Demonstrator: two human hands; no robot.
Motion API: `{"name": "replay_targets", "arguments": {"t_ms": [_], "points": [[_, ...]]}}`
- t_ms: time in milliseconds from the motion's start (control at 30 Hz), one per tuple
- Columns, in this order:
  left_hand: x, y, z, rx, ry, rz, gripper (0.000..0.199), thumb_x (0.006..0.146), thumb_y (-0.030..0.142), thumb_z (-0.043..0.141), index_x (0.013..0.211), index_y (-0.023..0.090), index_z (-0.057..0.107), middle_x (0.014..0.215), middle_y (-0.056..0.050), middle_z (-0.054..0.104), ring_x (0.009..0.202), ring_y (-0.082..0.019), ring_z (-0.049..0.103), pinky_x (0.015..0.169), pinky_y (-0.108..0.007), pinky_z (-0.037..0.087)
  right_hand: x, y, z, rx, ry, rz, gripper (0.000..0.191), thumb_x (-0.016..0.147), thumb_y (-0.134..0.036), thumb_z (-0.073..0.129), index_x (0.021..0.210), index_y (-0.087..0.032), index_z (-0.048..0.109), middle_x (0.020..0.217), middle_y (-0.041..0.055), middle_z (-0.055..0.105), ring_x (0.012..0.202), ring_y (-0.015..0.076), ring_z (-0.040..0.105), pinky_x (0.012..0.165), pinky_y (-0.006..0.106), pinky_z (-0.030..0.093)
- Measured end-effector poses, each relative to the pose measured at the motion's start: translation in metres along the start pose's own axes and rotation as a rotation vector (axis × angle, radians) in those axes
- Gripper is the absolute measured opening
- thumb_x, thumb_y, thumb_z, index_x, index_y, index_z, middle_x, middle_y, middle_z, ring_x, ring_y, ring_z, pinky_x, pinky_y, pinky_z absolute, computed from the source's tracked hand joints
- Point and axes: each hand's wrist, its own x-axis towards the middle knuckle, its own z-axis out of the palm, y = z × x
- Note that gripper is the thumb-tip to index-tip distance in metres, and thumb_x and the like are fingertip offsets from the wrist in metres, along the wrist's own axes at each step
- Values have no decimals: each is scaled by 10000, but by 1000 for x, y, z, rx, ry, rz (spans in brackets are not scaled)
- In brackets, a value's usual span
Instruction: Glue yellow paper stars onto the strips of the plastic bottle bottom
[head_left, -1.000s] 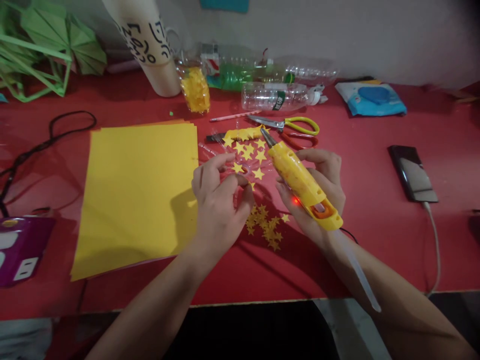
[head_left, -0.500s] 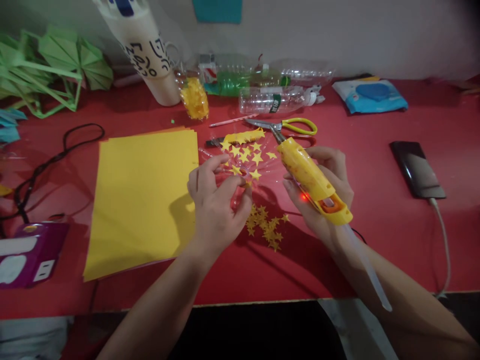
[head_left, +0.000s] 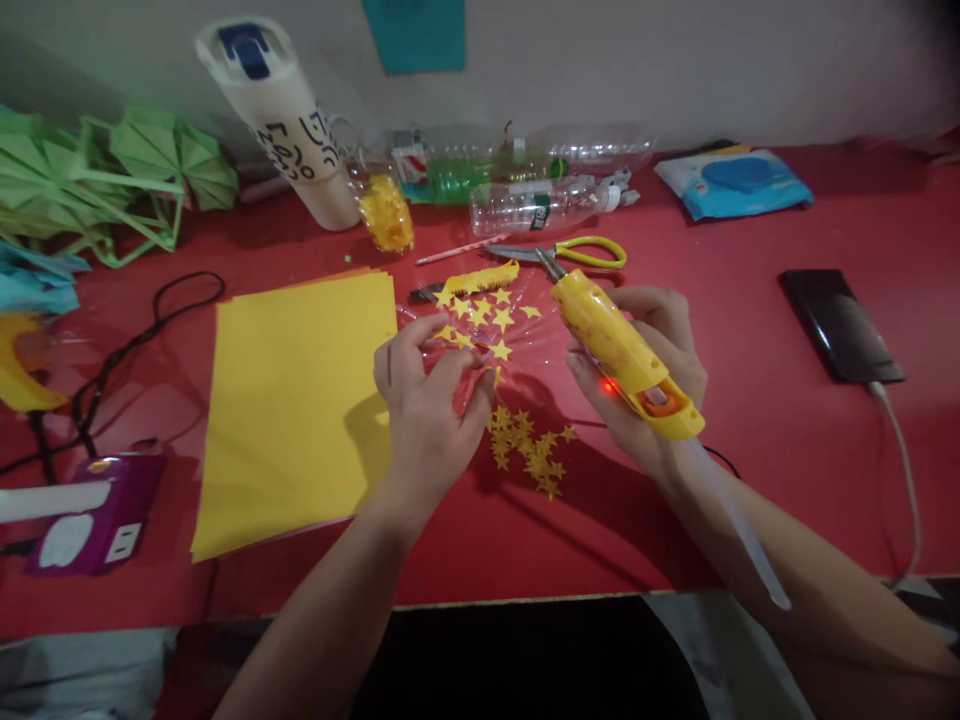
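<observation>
My left hand (head_left: pixel 427 410) pinches a small yellow paper star (head_left: pixel 496 376) between thumb and forefinger. My right hand (head_left: pixel 679 345) is wrapped round a yellow hot glue gun (head_left: pixel 611 330), its metal nozzle pointing up and left and a red light glowing on its side. A clear glue stick (head_left: pixel 739 525) sticks out of the gun's back. Beyond my left fingers, several yellow stars (head_left: pixel 501 320) lie on a clear, shiny plastic piece (head_left: pixel 536 345), whose outline is hard to make out. Nearer me is a loose heap of stars (head_left: pixel 529 447).
Yellow paper sheets (head_left: pixel 300 400) lie left, beside a black cord (head_left: pixel 112 370) and a purple power strip (head_left: pixel 97 515). Behind are scissors (head_left: pixel 592 250), plastic bottles (head_left: pixel 517 205), a white tumbler (head_left: pixel 300 130) and green folded paper (head_left: pixel 150 160). At right are a wipes pack (head_left: pixel 739 185) and a phone (head_left: pixel 840 325).
The view has shifted slightly, showing more of the table's left side. Both hands keep nearly the same pose, with the star still pinched and the glue gun still held.
</observation>
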Motion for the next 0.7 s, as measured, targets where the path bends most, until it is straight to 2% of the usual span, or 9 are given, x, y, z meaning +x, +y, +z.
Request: {"name": "replay_targets", "arguments": {"t_ms": [167,267,367,467,567,700], "points": [[3,1,-6,-67,57,-17,22,878,245,624,896,232,626,1163,-75,579,1090,-242,536,975,-427,428,4,-1,-2,80,30,51,107,841,-253,643,755,-223,588,999,24,612,917,187,635,810,398,552],[4,-1,-9,-132,72,-43,63,909,261,590,944,219,620,1137,-81,589,1104,-226,553,967,-405,446,6,1,-2,148,59,157,74,826,-248,645,779,-228,591,927,6,595,840,158,640,751,352,556],[6,-5,-11,-197,80,-85,104,946,257,543,968,213,634,1111,-79,601,1106,-204,570,929,-370,475,6,5,-1,214,87,280,74,812,-287,659,832,-252,597,877,-8,588,808,160,627,734,351,553],[8,-9,-12,-245,134,-95,119,957,237,519,959,212,635,1047,-63,614,1069,-186,584,891,-345,485,7,7,-1,235,97,362,98,805,-311,663,846,-251,598,878,-7,579,804,165,621,711,351,543],[10,-11,-13,-283,220,-99,39,926,229,571,902,209,596,967,-40,613,977,-173,585,808,-317,476,7,9,-2,261,93,395,102,796,-324,669,828,-250,606,907,9,588,846,183,629,698,351,539],[11,-12,-12,-346,246,-88,116,925,207,564,810,204,554,880,-20,602,887,-151,578,813,-314,461,6,15,-4,299,88,476,154,806,-389,668,846,-249,618,996,23,602,897,196,630,716,363,542]]}}
